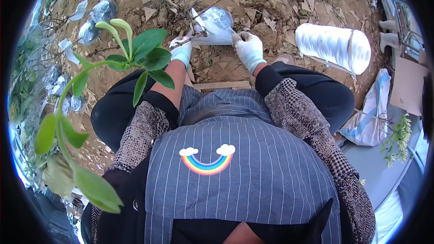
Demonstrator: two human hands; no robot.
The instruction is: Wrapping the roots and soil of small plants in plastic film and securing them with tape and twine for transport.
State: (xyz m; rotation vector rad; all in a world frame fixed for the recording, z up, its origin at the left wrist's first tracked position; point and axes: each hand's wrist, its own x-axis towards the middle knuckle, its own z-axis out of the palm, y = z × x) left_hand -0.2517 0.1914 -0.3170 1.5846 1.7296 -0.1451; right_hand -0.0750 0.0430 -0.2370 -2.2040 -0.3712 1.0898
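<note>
My right hand [248, 49], in a white knit glove with a soiled thumb and fingers, pinches one end of a strip of translucent white plastic film [215, 37]. The strip runs across to my left hand [180, 51], gloved the same way, whose fingers are curled at its other end and partly hidden by a thin woody branch [200, 35]. Just beyond the strip, a ball wrapped in shiny clear plastic [217, 17] rests close to the soil by the branch. A loose flap of the film stands up at the ball's left side.
A large roll of white plastic film [332, 48] lies on the soil at right. More wrapped balls [104, 11] hang on branches at left. A leafy shoot [135, 51] crosses the near left. A white-and-blue woven sack [368, 112] and cardboard [408, 84] stand at far right.
</note>
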